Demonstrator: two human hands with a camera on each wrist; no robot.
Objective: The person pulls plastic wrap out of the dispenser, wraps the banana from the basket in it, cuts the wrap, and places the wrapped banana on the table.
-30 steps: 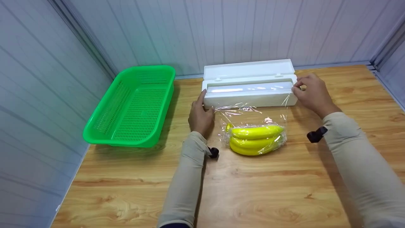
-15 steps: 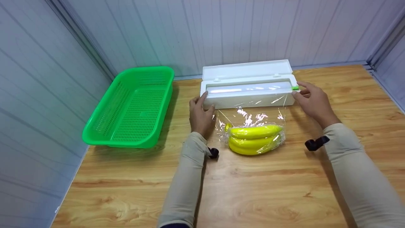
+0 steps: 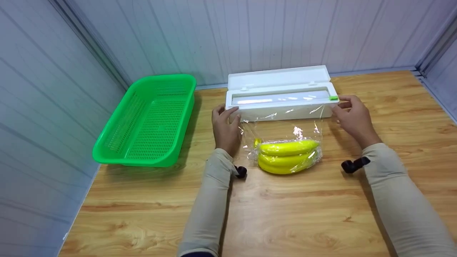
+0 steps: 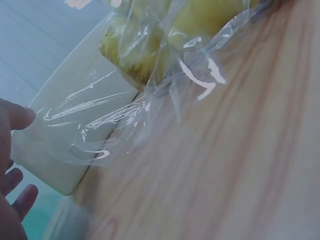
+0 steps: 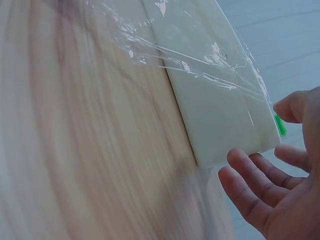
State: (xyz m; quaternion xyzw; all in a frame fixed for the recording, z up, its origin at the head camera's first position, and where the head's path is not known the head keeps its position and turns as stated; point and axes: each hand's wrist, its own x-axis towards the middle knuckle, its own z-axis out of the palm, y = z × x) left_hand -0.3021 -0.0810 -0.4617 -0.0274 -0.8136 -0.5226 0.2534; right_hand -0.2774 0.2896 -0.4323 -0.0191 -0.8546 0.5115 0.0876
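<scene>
A white cling film box (image 3: 278, 112) stands lid-up, with a roll of film (image 3: 282, 98) inside and a small green slider (image 3: 333, 97) at its right end. Clear film (image 3: 285, 128) runs from its front down to a bunch of yellow bananas (image 3: 285, 157) on the table, covering them. My left hand (image 3: 226, 130) rests at the box's left front corner, fingertips at its edge. My right hand (image 3: 353, 119) is at the right end beside the slider, fingers loosely bent and spread around the corner in the right wrist view.
To the left stands a green perforated plastic basket (image 3: 101, 153) on the wooden table (image 3: 292, 214). Panelled walls (image 3: 200, 43) close off the back and the left side, and the box's raised lid (image 3: 278, 76) is close to the back wall.
My right hand has let go of the film's corner and moved slightly down along the box's right end, uncovering the green slider. My left fingertips have shifted slightly down on the box's left front corner.
</scene>
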